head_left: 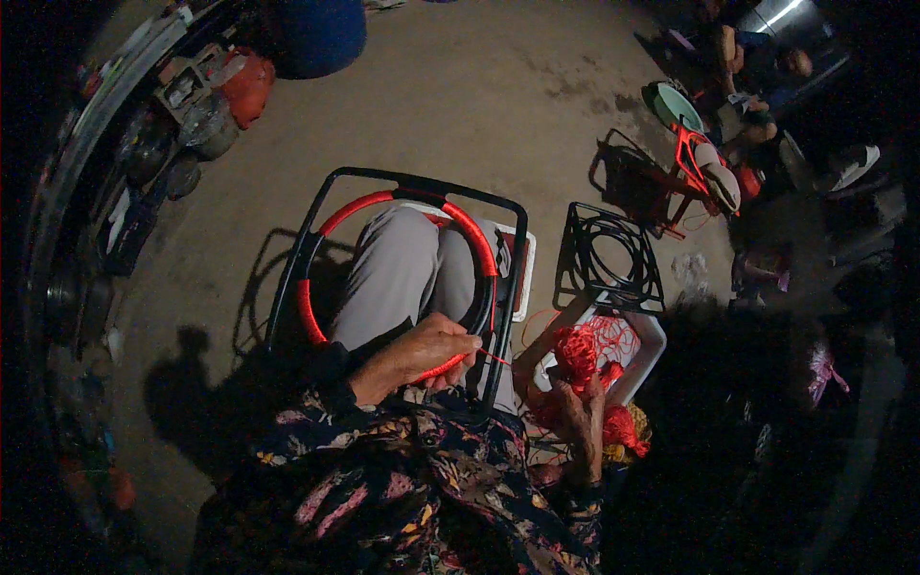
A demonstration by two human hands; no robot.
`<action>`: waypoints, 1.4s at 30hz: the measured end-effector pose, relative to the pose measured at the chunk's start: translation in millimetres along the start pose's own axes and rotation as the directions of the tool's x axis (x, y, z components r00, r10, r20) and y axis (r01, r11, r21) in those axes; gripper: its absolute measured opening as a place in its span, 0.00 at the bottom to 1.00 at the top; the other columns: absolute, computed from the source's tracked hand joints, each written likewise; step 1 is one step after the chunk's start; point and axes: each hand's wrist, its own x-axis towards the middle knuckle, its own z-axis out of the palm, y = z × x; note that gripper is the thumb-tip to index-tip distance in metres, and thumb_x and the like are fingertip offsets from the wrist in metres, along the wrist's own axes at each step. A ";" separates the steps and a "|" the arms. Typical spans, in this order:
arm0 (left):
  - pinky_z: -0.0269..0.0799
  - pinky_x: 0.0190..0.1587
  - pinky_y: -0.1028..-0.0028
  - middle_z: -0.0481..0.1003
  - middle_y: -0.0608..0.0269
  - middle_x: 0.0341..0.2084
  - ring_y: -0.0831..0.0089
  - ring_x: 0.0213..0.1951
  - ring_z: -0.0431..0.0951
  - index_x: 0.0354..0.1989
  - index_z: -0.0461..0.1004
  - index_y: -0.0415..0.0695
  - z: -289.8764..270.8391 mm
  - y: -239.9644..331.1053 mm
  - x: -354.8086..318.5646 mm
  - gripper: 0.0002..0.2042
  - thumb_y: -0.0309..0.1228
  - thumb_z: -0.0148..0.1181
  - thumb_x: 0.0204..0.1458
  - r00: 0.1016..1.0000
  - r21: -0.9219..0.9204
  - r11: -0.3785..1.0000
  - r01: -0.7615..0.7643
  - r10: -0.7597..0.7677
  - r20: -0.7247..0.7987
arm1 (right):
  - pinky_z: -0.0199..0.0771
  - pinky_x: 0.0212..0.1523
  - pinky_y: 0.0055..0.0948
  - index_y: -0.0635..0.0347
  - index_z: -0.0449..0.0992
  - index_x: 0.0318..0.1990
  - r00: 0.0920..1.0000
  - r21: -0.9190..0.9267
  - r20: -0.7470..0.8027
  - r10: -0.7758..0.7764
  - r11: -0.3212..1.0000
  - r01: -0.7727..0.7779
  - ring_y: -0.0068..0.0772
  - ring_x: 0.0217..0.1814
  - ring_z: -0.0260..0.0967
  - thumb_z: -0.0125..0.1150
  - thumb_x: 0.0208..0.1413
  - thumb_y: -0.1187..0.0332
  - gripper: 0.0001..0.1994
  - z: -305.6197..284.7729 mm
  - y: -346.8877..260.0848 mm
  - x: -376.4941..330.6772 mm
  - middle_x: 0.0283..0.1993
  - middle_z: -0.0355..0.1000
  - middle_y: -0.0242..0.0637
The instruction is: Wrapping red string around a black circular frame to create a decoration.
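A black metal frame (523, 222) with a round ring in it lies across my lap. Red cord (367, 200) is wound tightly round several stretches of the ring, with bare black parts between. My left hand (433, 351) is closed at the ring's near side, fingers round the wrapped part and a strand of red cord at the thumb. That strand runs off to the right. My right hand (579, 414) is closed on a tangled bundle of red cord (576, 353) beside a white box (652, 337). The bundle partly covers its fingertips.
Black frames (609, 251) rest against the white box, which holds more red cord. Yellow cord (636, 433) lies near my right wrist. A person (757, 120) sits far right by an orange-wrapped frame (686, 153) and a green basin (677, 105). A blue barrel (316, 36) and assorted clutter line the left.
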 end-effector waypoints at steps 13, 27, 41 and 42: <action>0.57 0.11 0.76 0.65 0.68 0.09 0.81 0.10 0.64 0.19 0.68 0.42 -6.5 -5.8 29.7 0.17 0.40 0.53 0.57 0.793 0.475 0.789 -0.391 0.551 -0.262 | 0.69 0.45 0.29 0.63 0.64 0.56 0.966 -0.311 0.256 0.030 0.949 0.053 0.28 0.45 0.68 0.62 0.52 0.67 0.25 22.5 -117.0 -42.7 0.47 0.71 0.39; 0.66 0.27 0.58 0.70 0.44 0.21 0.47 0.26 0.72 0.22 0.67 0.37 27.3 34.6 4.8 0.12 0.31 0.56 0.52 0.466 0.906 0.329 -0.267 0.867 -0.178 | 0.70 0.30 0.37 0.61 0.64 0.50 0.878 -0.573 0.380 -0.290 0.672 0.469 0.43 0.30 0.71 0.58 0.52 0.76 0.17 92.8 -57.8 2.0 0.31 0.73 0.48; 0.67 0.30 0.60 0.68 0.50 0.20 0.51 0.28 0.72 0.21 0.68 0.36 17.7 41.4 15.1 0.08 0.25 0.56 0.50 0.349 0.911 0.296 -0.288 0.918 -0.188 | 0.71 0.36 0.36 0.61 0.68 0.39 0.642 -0.655 0.356 -0.679 0.309 0.689 0.47 0.41 0.71 0.58 0.48 0.76 0.10 126.5 -48.4 25.5 0.37 0.68 0.49; 0.67 0.29 0.60 0.68 0.50 0.21 0.51 0.27 0.72 0.21 0.68 0.36 18.4 36.7 16.2 0.08 0.26 0.56 0.50 0.368 0.907 0.305 -0.289 0.910 -0.189 | 0.70 0.36 0.40 0.61 0.67 0.42 0.672 -0.647 0.340 -0.657 0.355 0.675 0.50 0.41 0.69 0.56 0.48 0.77 0.12 125.1 -45.2 21.6 0.37 0.65 0.48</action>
